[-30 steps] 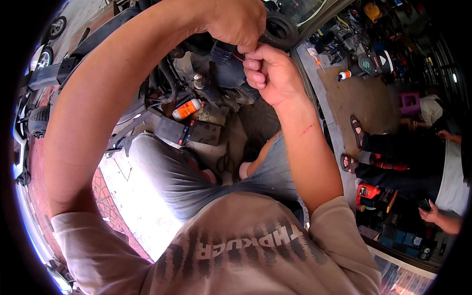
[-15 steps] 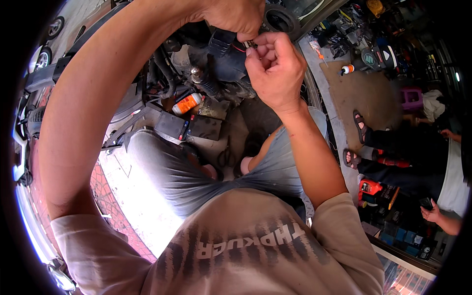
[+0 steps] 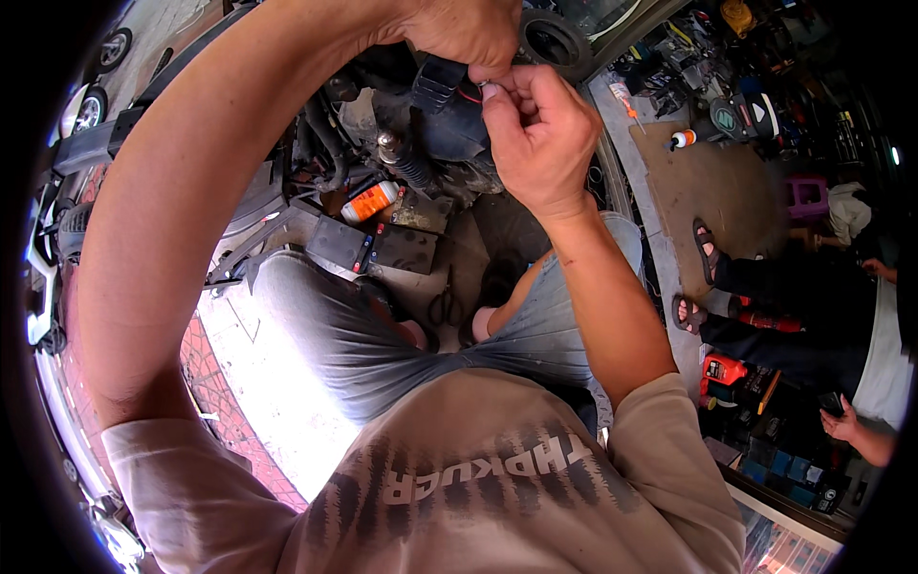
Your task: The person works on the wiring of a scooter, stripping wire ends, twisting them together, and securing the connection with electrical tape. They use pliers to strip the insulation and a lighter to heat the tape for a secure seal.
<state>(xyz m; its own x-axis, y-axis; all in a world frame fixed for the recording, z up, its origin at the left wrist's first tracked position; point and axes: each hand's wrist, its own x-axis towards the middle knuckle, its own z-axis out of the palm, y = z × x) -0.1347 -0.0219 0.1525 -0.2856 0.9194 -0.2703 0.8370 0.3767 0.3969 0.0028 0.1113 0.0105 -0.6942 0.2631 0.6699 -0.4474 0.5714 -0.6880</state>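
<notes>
At the top of the view my left hand (image 3: 467, 36) and my right hand (image 3: 543, 143) meet, fingertips almost touching. My right thumb and index finger pinch a tiny metallic piece (image 3: 485, 88), mostly covered by the fingers. A short red wire (image 3: 469, 95) shows beside it. The left hand's fingers curl downward and are closed; whatever they grip is hidden. Just below lies a dark machine body with a ribbed black part (image 3: 440, 84) and a coil-spring shock absorber (image 3: 406, 165).
Between my knees and the machine are two black batteries (image 3: 337, 245) (image 3: 404, 251), an orange-and-white bottle (image 3: 371, 202) and dark-handled scissors (image 3: 444, 308). A tyre (image 3: 555, 44) lies beyond my hands. Right, a person in sandals (image 3: 706, 253) holds a phone (image 3: 830, 404) near a purple stool (image 3: 806, 195).
My right fingers have closed in further, covering more of the small metallic piece. Both hands stay together at the top; the whole view has shifted slightly.
</notes>
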